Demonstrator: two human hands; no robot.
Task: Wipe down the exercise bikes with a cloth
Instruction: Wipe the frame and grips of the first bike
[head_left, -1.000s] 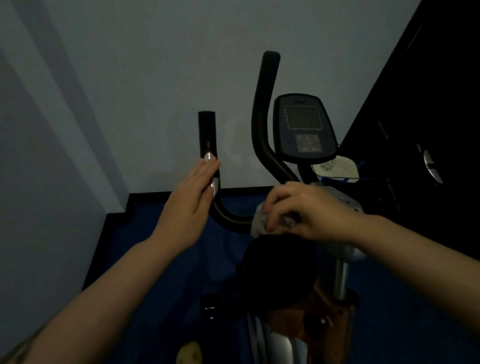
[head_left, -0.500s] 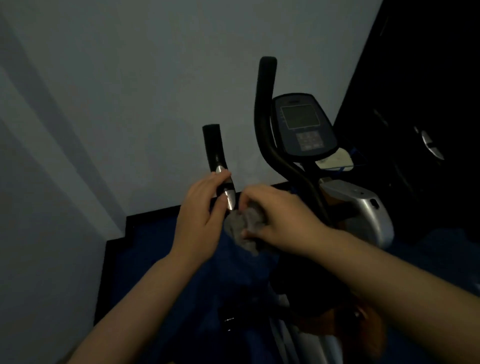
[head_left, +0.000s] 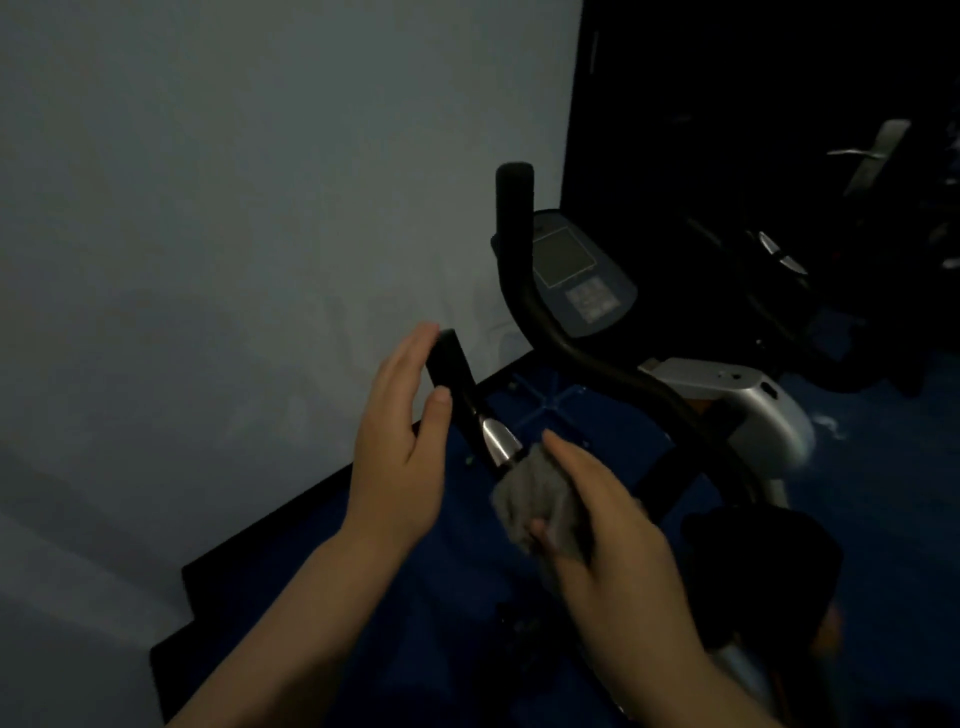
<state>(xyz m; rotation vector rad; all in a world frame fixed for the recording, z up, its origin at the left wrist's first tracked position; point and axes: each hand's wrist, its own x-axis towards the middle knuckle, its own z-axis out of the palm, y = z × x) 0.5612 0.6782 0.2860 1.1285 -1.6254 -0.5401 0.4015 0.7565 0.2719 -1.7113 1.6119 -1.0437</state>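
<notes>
In the head view, the left hand (head_left: 400, 447) is set against the upright left handlebar grip (head_left: 448, 364) of the exercise bike (head_left: 737, 410), its fingers (head_left: 410, 353) straight along the far side of the grip and the thumb resting on the near side, so the hand steadies rather than clenches. The right hand (head_left: 613, 525) grips the grey cloth (head_left: 535, 499), which is bunched around the bar just below the silver collar (head_left: 497, 436), thumb beneath and fingers curled over the top. The right handlebar (head_left: 519, 260) rises beside the console (head_left: 576, 275), apart from both hands. The step in hand appears to be wiping the left bar. To do it well, the cloth should wrap fully round the tube and slide upward over the collar and foam grip in one firm stroke, with a slight twist to reach the far side. The left hand should probably shift off the grip as the cloth arrives, or it will block the stroke. The dim light hides any dirt, so overlapping passes are safer.
</notes>
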